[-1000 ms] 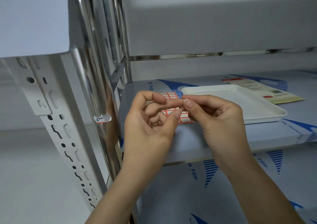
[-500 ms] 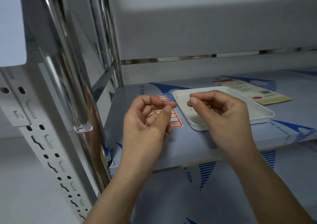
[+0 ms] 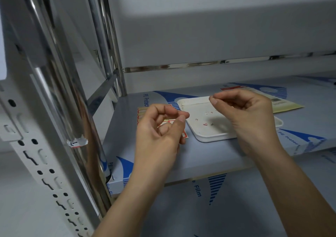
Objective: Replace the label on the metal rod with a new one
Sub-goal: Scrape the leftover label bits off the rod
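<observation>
The two hands, which a second before had met fingertip to fingertip in front of the shelf, had drawn apart. The right hand (image 3: 251, 116) had travelled out over the white tray (image 3: 261, 127) and hung there with thumb and forefinger pressed together near the tray's far rim; whether a scrap was still caught between them could not be told. The left hand (image 3: 160, 129) stayed behind over the sheet of red-bordered blank labels (image 3: 184, 134), its thumb and forefinger tips close together, and nothing could be made out between them either.

Several tiny red-and-white paper bits (image 3: 205, 124) lay scattered in the tray, which suggested that the person was peeling the old label off piecemeal and dropping the pieces there. The separation of the hands probably meant that one more fragment had been handed across or rubbed off the fingers for disposal.

The metal rod (image 3: 60, 84) stood at the left front corner of the shelf (image 3: 163, 164), and a torn remnant of the old label (image 3: 77, 143) still clung to it, ragged-edged, well to the left of both hands. So removal looked unfinished: the remnant would have to come off before a fresh label from the sheet could go on.
</observation>
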`<move>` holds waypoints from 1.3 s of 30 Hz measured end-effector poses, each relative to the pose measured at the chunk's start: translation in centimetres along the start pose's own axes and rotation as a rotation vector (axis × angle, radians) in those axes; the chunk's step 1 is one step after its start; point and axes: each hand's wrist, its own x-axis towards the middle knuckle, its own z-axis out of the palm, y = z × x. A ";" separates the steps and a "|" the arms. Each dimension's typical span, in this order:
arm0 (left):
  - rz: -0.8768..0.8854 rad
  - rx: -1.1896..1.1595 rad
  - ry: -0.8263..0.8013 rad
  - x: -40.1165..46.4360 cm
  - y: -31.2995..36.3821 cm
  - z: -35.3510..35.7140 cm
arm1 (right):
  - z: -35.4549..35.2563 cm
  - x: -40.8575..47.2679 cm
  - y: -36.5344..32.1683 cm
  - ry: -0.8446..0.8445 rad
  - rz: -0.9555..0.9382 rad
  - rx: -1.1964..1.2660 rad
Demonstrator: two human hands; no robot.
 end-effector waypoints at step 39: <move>0.187 0.137 0.074 -1.2 -0.6 -1.4 | 0.7 1.1 1.3 -0.045 -0.025 -0.492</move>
